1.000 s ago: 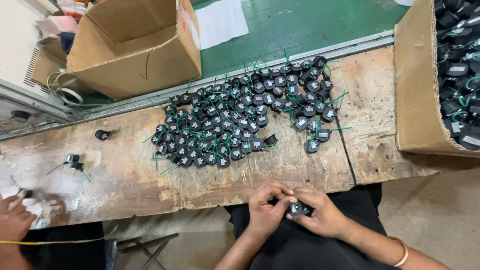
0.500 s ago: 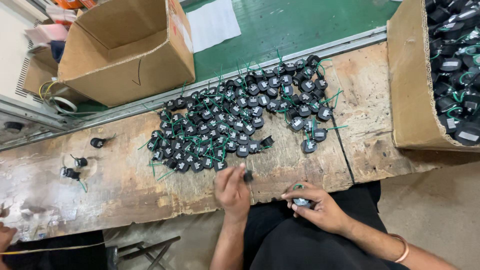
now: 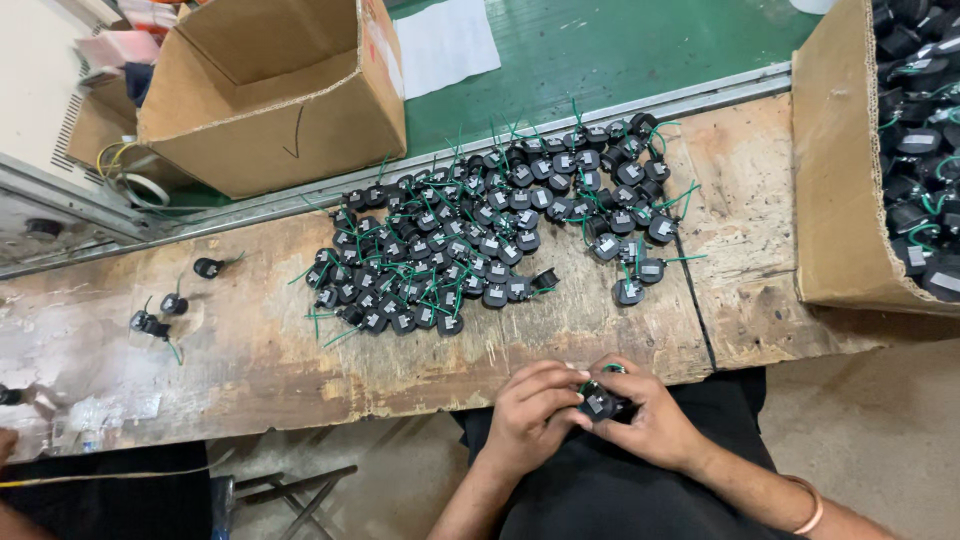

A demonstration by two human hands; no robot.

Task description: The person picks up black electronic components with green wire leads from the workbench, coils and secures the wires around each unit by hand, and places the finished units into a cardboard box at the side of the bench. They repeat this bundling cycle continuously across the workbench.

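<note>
- Both hands meet over the lap, just off the near edge of the tabletop (image 3: 250, 350). Left hand (image 3: 530, 415) and right hand (image 3: 650, 425) each pinch the same small black part (image 3: 600, 403); grip pressed together on it from both sides.
- Part's pale label face points up at the camera. Long axis: cannot tell, fingers cover most of it. A green lead shows at its top.
- Progress, judged: big heap of black parts with green leads (image 3: 480, 240) sits untouched mid-tabletop; a few loose parts (image 3: 170, 300) lie apart to the left. Looks early, most left.
- Right: carton of similar parts (image 3: 840, 200). Far left: empty open carton (image 3: 280, 90).
</note>
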